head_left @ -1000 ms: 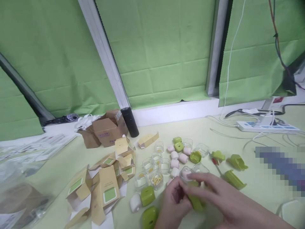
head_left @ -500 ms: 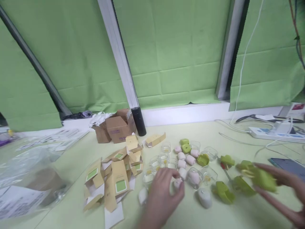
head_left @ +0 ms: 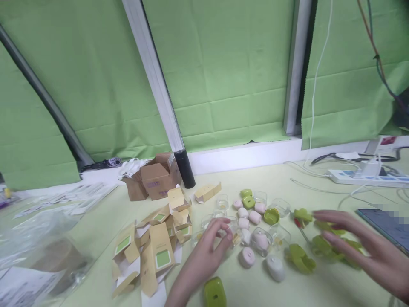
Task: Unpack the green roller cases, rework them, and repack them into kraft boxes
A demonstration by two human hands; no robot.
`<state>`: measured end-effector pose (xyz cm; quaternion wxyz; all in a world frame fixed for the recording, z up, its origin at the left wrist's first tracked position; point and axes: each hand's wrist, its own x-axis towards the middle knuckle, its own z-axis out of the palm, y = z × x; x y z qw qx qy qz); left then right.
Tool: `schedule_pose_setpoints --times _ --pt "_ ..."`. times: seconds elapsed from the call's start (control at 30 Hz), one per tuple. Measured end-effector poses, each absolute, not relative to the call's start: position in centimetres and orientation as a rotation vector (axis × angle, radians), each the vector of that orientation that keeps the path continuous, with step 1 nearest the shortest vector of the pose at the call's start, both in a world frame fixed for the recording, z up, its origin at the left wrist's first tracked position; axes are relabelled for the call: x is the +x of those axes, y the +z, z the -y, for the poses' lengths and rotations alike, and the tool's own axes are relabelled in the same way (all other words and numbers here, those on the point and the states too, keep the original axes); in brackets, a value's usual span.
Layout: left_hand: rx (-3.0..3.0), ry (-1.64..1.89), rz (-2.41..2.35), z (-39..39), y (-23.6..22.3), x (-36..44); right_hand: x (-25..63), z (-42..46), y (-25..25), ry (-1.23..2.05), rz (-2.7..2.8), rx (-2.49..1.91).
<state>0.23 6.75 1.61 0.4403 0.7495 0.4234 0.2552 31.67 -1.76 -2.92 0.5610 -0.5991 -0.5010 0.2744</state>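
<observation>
My left hand (head_left: 209, 245) has its thumb and fingers closed on the edge of a small clear plastic cup (head_left: 236, 237) with a yellowish spot inside. Other clear cups (head_left: 222, 201) stand around it, partly hidden by the fingers. Several pale pink rounded pieces (head_left: 243, 224) lie just to the right. Below my wrist sits a green lid (head_left: 214, 292) with a small slot. Over at the right, my right hand (head_left: 358, 245) is open, fingers apart above several green flower-shaped pieces (head_left: 322, 245), some covered by the hand. A greyish-white rounded piece (head_left: 275, 267) lies between the hands.
Opened kraft boxes (head_left: 161, 243) with green labels lie at left centre. Behind them are a brown carton (head_left: 156, 179) and a black cylinder (head_left: 184, 169). A plastic bag (head_left: 47, 238) is far left; a phone (head_left: 385, 226) and power strip (head_left: 367, 177) are right.
My right hand has moved left and let go of the green piece it held. My left hand has moved slightly left to a clear cup, uncovering a pink piece and the green lid.
</observation>
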Motion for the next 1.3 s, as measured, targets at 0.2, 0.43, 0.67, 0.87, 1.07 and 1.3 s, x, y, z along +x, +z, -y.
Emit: schedule_pose_setpoints --times 0.2,0.43,0.67,0.87,1.07,1.3 --pt "0.633 0.672 -0.399 -6.2 1.7 7.2 22.6 -3.3 -1.9 1.683 0.702 -0.737" --pt "0.291 0.686 -0.583 -6.7 1.0 10.5 23.0 -4.9 -4.9 1.821 0.357 -0.487" --pt "0.328 0.636 -0.533 -6.3 2.7 12.3 24.1 -4.7 -4.7 1.809 0.334 -0.475" --pt "0.614 0.482 -0.605 -7.1 4.2 13.6 25.4 -4.8 -5.8 1.627 0.357 -0.483" --pt "0.633 0.243 -0.608 -8.9 6.3 12.8 25.9 -4.4 -3.2 1.748 0.098 -0.524" --pt "0.816 0.417 -0.503 -9.7 9.2 8.8 26.9 -3.8 -1.6 1.926 -0.096 -0.501"
